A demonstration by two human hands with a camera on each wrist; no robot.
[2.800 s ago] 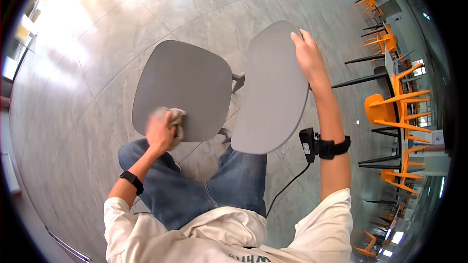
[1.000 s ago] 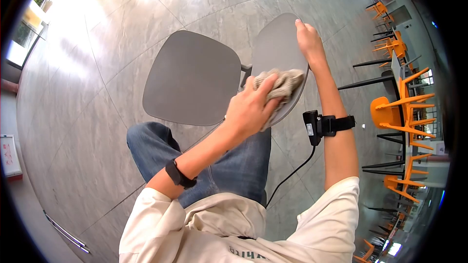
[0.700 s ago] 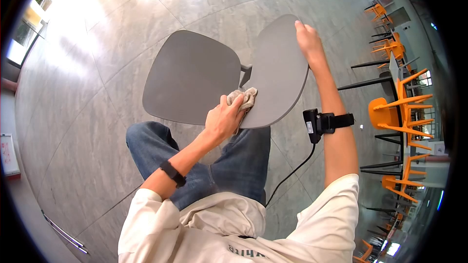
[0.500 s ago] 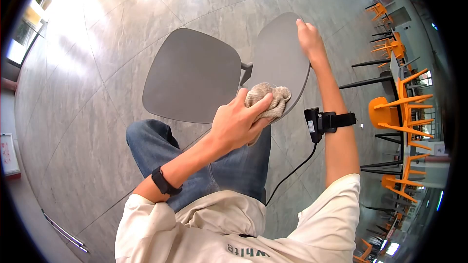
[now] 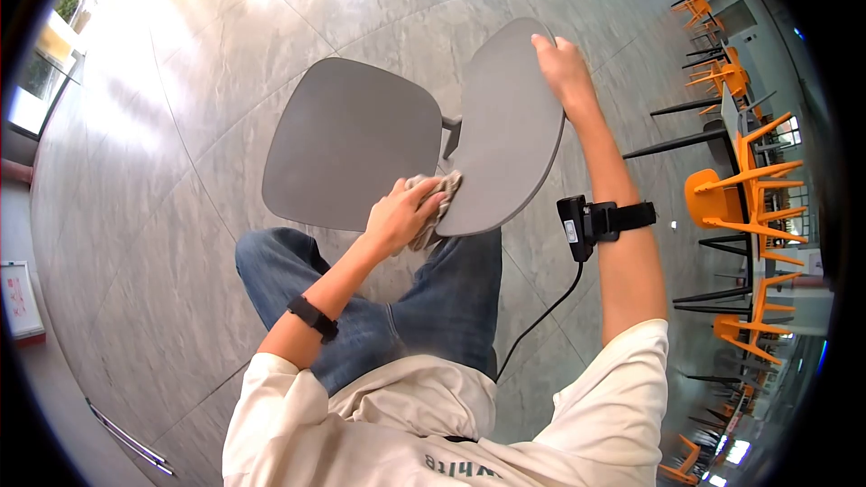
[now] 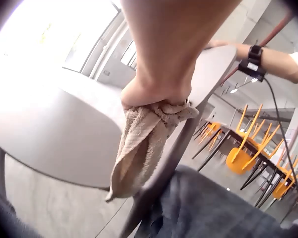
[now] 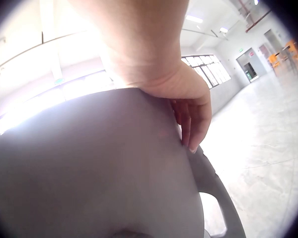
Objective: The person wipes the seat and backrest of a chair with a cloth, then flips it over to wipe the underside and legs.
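A grey chair stands before the person, its seat [image 5: 352,144] to the left and its curved backrest [image 5: 510,126] to the right. In the left hand [image 5: 395,216] is a bunched beige cloth [image 5: 439,203], held against the backrest's near left edge. The left wrist view shows the cloth [image 6: 141,148] hanging in folds below the fingers. The right hand [image 5: 566,72] grips the backrest's far right edge, thumb on the face turned to the person. In the right wrist view its fingers [image 7: 201,121] curl over that edge.
The person's jeans-clad legs [image 5: 451,298] flank the chair's near side. A black cable [image 5: 541,320] runs down from the right wrist camera [image 5: 577,227]. Orange chairs [image 5: 713,198] rest upturned on tables at the right. A framed board [image 5: 20,299] stands at the left.
The left hand has carried the cloth from the seat to the backrest, swept it right and left there, and is now back at its left edge. The right hand keeps its grip.
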